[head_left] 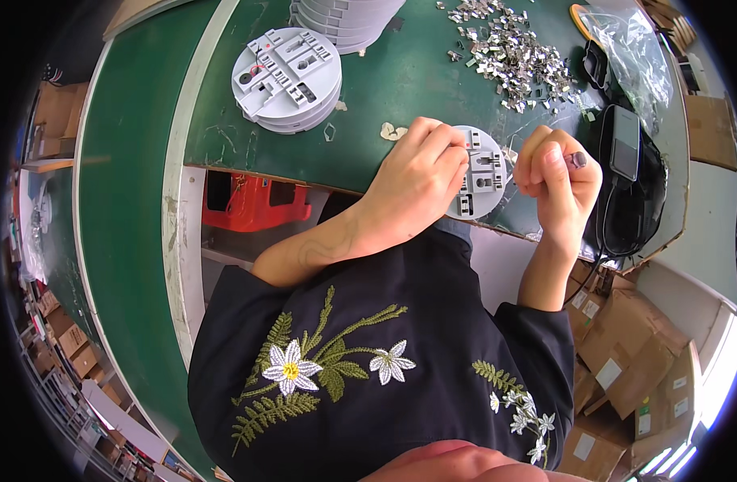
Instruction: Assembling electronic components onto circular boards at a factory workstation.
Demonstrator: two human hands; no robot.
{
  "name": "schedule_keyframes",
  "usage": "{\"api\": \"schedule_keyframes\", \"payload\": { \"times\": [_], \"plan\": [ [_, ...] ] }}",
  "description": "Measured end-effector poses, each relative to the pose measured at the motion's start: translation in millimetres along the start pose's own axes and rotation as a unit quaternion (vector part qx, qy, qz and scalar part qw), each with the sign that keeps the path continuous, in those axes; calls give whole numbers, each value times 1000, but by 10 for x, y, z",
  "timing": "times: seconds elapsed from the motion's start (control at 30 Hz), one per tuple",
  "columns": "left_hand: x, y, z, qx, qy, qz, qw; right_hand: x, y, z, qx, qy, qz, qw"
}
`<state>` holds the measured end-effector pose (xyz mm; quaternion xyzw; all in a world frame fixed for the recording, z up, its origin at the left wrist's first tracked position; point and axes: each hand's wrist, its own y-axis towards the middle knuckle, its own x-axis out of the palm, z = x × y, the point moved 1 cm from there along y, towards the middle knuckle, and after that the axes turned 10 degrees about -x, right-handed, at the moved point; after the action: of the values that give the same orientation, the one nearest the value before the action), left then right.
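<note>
Head cam: grey round base (481, 172) sits btwn your hands at counter (417, 72) edge. Your L hand (421, 181) has fingers bunched over base's left side; can't tell if gripping. Your R hand (557, 181), just beside right rim, has fingers clamped round dark-ended obj. (577, 160), kind unclear.

Left hand (423, 178) at rim of grey round plastic base (485, 163), right hand (557, 178) beside it, small metal clips (519, 64) heaped beyond both.

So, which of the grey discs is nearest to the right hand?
The disc beside the left hand; the others stand in two stacks, farther left.
</note>
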<state>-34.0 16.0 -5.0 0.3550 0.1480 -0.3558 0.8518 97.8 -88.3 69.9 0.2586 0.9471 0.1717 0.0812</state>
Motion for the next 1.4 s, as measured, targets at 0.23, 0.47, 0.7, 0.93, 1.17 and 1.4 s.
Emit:
{"api": "schedule_keyframes", "payload": {
  "times": [0.23,0.47,0.7,0.93,1.17,1.4],
  "plan": [
    [55,-32,76,-11,45,15,999,35,22,-59,-6,131,98,987],
    [-78,-85,-76,-84,-101,-72,989,194,60,81,-24,244,62,968],
    [-125,-113,-77,-81,-97,-74,989,263,-46,382,-48,295,35,954],
    [-97,-130,-86,-87,-67,-108,988,373,-51,383,-48,226,104,967],
    [-86,-123,-106,-80,-68,-106,989,507,-74,409,-45,195,131,971],
    [-63,-122,-136,-60,-63,-104,991,603,-64,397,-46,110,126,985]
  ]
}}
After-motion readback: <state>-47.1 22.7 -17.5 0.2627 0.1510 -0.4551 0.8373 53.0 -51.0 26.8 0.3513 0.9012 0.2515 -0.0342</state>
